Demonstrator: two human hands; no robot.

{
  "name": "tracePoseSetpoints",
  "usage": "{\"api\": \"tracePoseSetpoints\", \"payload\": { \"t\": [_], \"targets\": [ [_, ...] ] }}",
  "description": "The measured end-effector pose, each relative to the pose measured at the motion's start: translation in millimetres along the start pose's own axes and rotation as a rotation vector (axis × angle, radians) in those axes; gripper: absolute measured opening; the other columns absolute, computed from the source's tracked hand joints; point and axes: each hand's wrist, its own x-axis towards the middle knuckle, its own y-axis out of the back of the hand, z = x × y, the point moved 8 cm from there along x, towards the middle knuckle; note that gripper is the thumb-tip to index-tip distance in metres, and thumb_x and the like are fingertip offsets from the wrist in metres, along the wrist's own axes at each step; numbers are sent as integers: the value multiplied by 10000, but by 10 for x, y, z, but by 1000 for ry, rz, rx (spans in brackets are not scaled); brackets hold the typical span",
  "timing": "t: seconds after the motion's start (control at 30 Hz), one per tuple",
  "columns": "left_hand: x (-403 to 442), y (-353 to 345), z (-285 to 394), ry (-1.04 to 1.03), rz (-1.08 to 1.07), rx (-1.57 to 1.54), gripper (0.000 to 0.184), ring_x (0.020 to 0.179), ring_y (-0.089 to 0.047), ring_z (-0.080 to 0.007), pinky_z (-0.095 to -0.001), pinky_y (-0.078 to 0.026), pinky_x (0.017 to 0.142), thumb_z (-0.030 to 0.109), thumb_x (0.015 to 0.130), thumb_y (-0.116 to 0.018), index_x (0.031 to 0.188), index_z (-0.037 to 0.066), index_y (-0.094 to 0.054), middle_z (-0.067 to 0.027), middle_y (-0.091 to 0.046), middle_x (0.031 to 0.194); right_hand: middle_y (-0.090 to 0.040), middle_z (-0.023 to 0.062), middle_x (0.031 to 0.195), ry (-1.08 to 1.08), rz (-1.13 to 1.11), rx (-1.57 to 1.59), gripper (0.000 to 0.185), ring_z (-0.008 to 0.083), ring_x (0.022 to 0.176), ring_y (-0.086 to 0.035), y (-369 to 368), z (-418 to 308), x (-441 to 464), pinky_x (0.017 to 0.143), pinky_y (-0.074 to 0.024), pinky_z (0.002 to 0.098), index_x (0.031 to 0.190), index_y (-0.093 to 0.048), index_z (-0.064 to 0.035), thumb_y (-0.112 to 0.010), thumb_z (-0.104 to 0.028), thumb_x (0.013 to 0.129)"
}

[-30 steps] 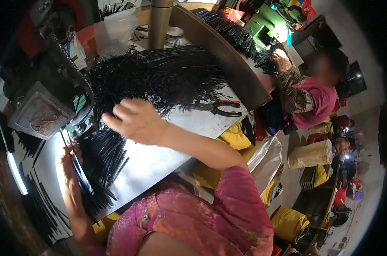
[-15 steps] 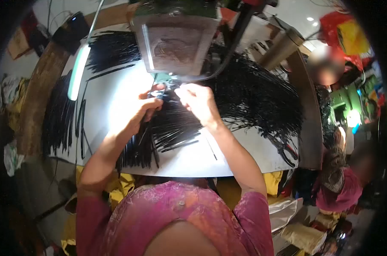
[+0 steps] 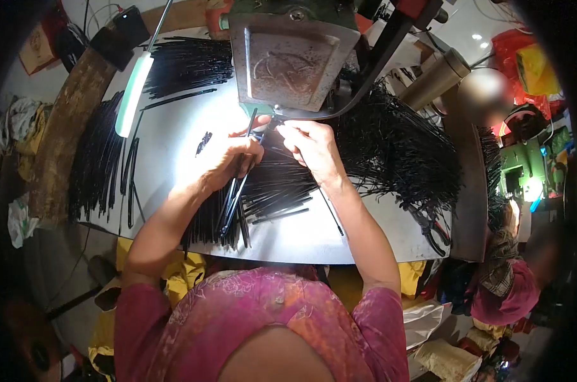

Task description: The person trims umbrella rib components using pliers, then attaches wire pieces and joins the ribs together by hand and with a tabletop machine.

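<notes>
Several thin black strips [image 3: 232, 200] are gripped in my left hand [image 3: 237, 156], its fingers curled round them below the machine head [image 3: 288, 67]. One strip sticks up past the fingertips. My right hand [image 3: 314, 149] is closed in a pinch just right of it, near the machine's lower edge. What lies between its fingertips is too small to make out. A single black strip [image 3: 330, 213] slants down beside the right wrist; whether that hand holds it, I cannot tell. Loose black strips [image 3: 275, 191] are spread on the white tabletop [image 3: 288, 239] beneath both hands.
A large heap of black strips [image 3: 403, 143] covers the right side, with pliers [image 3: 433, 232] near the front edge. More bundles [image 3: 97, 169] lie at left by a lamp tube [image 3: 134, 95]. A metal flask [image 3: 438, 79] leans behind. Another person [image 3: 505, 286] sits at right.
The view has shifted, so the machine and table appear farther right. My left hand has tilted, and the strips in it show more plainly. My right hand stays pinched near the machine.
</notes>
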Motion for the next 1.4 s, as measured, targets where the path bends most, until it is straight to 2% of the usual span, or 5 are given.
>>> {"api": "tracePoseSetpoints", "payload": {
  "t": [0.57, 0.63, 0.73, 0.83, 1.4],
  "targets": [
    [0, -49, -92, 48, 22, 42, 490, 403, -400, -61, -173, -325, 374, 95, 700, -575, 1166, 8, -447, -25, -516, 597, -471, -29, 545, 18, -29, -4, 197, 25, 458, -382, -30, 12, 20, 393, -271, 171, 632, -541, -37, -527, -146, 795],
    [-22, 11, -78, 52, 108, 184, 313, 414, -403, -52, -170, -315, 369, 139, 739, -572, 1029, 36, -517, -19, -513, 607, -469, -31, 567, -43, -5, 65, 125, 10, 420, -355, -29, 35, -8, 364, -259, 150, 777, -576, -19, -542, -137, 801],
    [-29, 86, -51, -2, 74, 250, 154, 426, -406, -48, -165, -302, 364, 178, 762, -578, 852, 72, -512, -15, -507, 605, -478, -15, 566, -157, -6, 115, 123, 15, 407, -367, -26, 69, -79, 350, -268, 155, 783, -567, -11, -553, -132, 795],
    [-83, 41, -11, 45, 108, 211, 151, 486, -430, -82, -197, -332, 421, 146, 746, -586, 766, 77, -454, -38, -516, 643, -485, 3, 564, -112, -34, 160, 123, 20, 398, -375, -60, 55, -107, 338, -270, 161, 783, -560, -1, -562, -123, 789],
    [58, 14, -128, -59, 183, 47, 165, 417, -389, -58, -187, -297, 368, 114, 726, -620, 747, 75, -460, -38, -524, 588, -459, -7, 565, -7, 31, 193, 130, 29, 401, -364, -179, 74, 1, 336, -261, 167, 748, -542, -11, -538, -125, 808]
  ]
}}
